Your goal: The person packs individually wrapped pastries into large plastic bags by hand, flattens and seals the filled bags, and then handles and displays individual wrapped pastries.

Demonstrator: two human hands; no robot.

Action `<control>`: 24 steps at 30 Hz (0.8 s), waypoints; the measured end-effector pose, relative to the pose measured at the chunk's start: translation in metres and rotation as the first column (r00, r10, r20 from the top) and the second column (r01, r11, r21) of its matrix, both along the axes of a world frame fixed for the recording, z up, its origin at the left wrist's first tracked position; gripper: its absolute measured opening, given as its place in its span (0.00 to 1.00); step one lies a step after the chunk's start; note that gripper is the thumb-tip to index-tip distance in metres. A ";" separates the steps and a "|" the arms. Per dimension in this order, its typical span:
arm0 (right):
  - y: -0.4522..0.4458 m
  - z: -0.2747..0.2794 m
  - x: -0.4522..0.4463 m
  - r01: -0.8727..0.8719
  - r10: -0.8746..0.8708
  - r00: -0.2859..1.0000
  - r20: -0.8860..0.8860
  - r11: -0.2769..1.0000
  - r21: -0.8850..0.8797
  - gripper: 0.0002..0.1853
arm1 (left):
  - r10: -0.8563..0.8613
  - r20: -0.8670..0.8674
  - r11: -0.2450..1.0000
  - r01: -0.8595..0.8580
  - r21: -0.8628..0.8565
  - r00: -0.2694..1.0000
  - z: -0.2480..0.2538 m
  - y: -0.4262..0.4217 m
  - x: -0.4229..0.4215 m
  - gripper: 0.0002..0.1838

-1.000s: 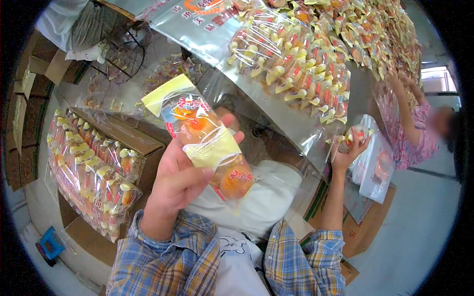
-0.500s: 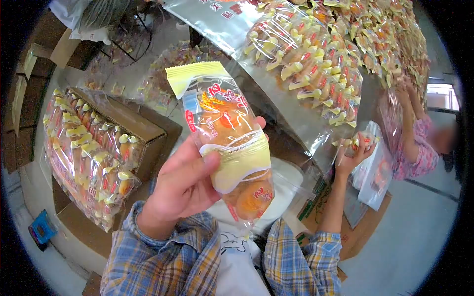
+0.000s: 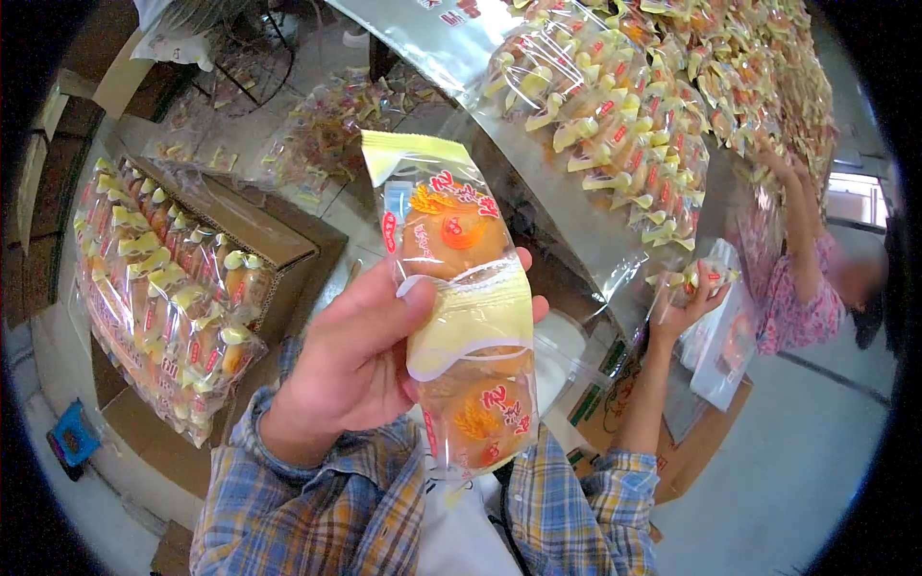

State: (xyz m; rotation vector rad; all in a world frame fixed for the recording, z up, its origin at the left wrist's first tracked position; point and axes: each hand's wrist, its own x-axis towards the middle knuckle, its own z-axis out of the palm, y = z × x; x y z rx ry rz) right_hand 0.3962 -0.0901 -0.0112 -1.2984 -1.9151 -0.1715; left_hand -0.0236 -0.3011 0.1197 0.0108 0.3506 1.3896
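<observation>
My left hand (image 3: 336,360) is closed around a joined strip of two packaged buns (image 3: 471,322), held up in front of me. The strip has clear film, yellow ends and red lettering; one pack hangs above the other, and my thumb presses near the yellow seam. Off to the right, my right hand (image 3: 680,315) is closed on another packaged bun (image 3: 707,275), partly covered by its fingers. Close beside that hand lies a stack of clear and white plastic bags (image 3: 728,336).
A large bag of bun packs (image 3: 158,298) rests by an open carton (image 3: 279,235) at left. Another filled bag (image 3: 610,134) lies on the metal table (image 3: 567,221), before a big heap of packs (image 3: 759,67). A co-worker in a pink sleeve (image 3: 797,307) reaches into the heap.
The strip in my left hand has swung more upright and moved slightly right, its lower pack turning to face me. My right hand stays almost still with its packaged bun.
</observation>
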 end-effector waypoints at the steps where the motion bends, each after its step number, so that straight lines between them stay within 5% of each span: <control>1: 0.000 -0.001 0.000 0.003 -0.003 1.000 -0.008 1.000 -0.004 0.34 | -0.005 -0.037 0.999 0.003 -0.034 0.999 0.001 0.000 0.000 0.38; 7: 0.000 0.000 0.001 0.030 -0.030 0.999 0.018 1.000 0.008 0.34 | 0.049 -0.036 0.999 -0.048 0.007 0.998 0.009 -0.002 0.002 0.32; 16: -0.002 0.000 0.000 0.015 -0.015 1.000 -0.011 1.000 -0.010 0.35 | 0.108 -0.170 0.987 -0.084 0.140 0.980 0.002 -0.011 0.004 0.51; 24: 0.000 -0.001 0.005 0.069 -0.071 0.991 0.111 0.997 0.022 0.35 | -0.005 -0.010 0.996 0.006 0.084 1.000 0.007 -0.011 -0.002 0.55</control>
